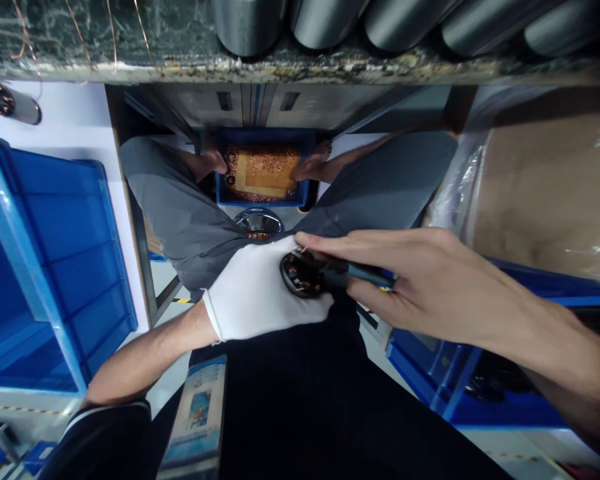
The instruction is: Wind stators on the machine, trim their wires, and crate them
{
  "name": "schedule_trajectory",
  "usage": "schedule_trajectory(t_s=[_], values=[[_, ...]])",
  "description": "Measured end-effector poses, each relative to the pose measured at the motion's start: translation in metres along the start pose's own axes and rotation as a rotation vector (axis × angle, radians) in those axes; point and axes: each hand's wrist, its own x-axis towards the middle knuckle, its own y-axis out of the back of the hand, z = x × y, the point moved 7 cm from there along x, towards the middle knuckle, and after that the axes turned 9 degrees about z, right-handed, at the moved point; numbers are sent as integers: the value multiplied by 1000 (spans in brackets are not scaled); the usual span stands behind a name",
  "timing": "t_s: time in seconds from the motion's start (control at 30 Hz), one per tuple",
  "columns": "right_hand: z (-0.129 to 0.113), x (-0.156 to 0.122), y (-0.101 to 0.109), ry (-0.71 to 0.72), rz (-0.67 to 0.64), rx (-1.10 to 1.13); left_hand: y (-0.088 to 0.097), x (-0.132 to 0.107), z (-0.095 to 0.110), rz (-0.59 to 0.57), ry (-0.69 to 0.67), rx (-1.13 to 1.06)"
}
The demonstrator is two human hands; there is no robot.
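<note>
Dark shirt [290,413] up close, and precious little room beyond it

Out past the chest, over the lap, sits the dark part [300,277], its round end tipped toward the camera and flecked with copper. The gloved left hand [267,287] cradles it from behind and below, fingers apparently curled around, though most are hidden. And look at the bare right hand [405,273]! It is closed about a black tool [363,272], one finger stretched along to the part's rim, right beside a thin copper strand [305,249]. Whether the tool's tip is biting, nobody can tell: it's dark and blurred.

That fingertip looks like the danger! If the tool skids off the rim, it could pinch the finger or nick the glove. Smooth fabric might also let the part twist under pressure, spoiling the angle. A springy strand could jab bare skin, too. Below, the blue tray [219,190] holds copper scraps between two bare feet [325,160]; any clipping flying wide might land on those toes, and a dropped part could strike them.
</note>
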Motion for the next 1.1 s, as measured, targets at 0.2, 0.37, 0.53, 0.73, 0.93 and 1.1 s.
schedule_trajectory(t_s=[0.2, 0.37, 0.53, 0.73, 0.93, 1.1], values=[[9, 13, -13, -47, 145, 234, -31, 0, -26, -272, 260, -826], [24, 25, -34, -307, -24, 733, 7, -8, -33, 28, -59, -459], [18, 27, -69, -508, -414, 1169, 41, -31, 10, 118, -738, 326], [6, 41, -74, -395, -462, 1172, 62, -44, 23, 193, -712, 397], [-6, 37, -105, -426, -452, 1267, 64, -54, 21, 57, -734, 123], [-21, 42, -144, -449, -297, 1307, 84, -83, -1, 133, -678, 50]])
